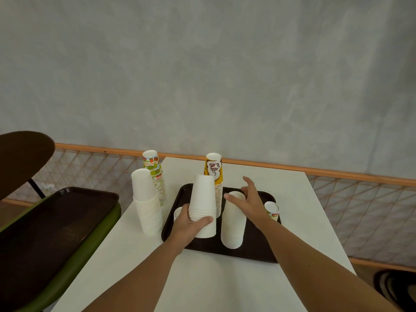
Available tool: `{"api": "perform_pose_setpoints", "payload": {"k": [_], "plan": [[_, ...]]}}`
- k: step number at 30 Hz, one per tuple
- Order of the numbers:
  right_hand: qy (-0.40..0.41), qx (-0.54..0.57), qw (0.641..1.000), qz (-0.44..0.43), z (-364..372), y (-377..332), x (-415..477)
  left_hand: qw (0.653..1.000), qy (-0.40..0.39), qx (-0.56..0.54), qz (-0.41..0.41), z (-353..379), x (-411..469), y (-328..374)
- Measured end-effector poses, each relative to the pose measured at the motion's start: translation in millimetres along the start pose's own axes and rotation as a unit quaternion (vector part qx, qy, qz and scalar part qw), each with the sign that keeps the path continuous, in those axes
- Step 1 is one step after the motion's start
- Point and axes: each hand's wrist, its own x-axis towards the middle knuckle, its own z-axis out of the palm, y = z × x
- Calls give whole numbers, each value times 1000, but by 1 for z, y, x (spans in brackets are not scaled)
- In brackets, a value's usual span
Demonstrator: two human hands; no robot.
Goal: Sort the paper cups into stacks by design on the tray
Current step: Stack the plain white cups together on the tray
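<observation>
White table (225, 278), dark brown tray (254, 251) set on it near the far end.

On the tray, five cup groups counted:
- plain white stack (202, 206), inverted, at front left; left hand (191, 224) is wrapped round its lower part, thumb across the front
- second plain white stack (233, 226), inverted, just to its right; right hand (249, 199) sits over its top with fingers spread, palm at the upper rim, not closed on it
- yellow coffee-print stack (215, 170), behind the held stack, partly hidden by it
- short fruit-print cups (272, 210) at the tray's right edge, behind the right wrist; count unreadable
- one small white cup (177, 213) at the tray's left side, mostly hidden by the left hand

Off the tray, on the table to the left, two stacks: tall plain white stack (146, 203) in front, tall fruit-print stack (155, 174) touching behind it, leaning slightly.

Surroundings: second dark tray (56, 226) on a green seat (74, 262) at left; dark round chair back (22, 158) above it; grey wall (202, 75); orange-framed wire mesh (360, 199) behind the table.
</observation>
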Motion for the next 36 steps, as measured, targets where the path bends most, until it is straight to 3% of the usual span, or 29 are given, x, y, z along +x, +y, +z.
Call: {"api": "perform_pose_setpoints", "payload": {"k": [4, 9, 15, 18, 36], "plan": [[105, -17, 989, -103, 1, -23, 0, 1000, -1, -14, 1, 0, 2, 3], [78, 4, 983, -167, 10, -57, -2, 999, -7, -35, 7, 0, 3, 9], [-97, 10, 995, -35, 24, -75, -4, 999, -4, -42, 25, -1, 5, 16], [-146, 5, 989, 12, 27, -73, -3, 999, -10, -41, 29, -2, 5, 18], [-81, 81, 993, 34, 11, -78, 2, 999, -43, 1, 32, -2, -6, 21]]}}
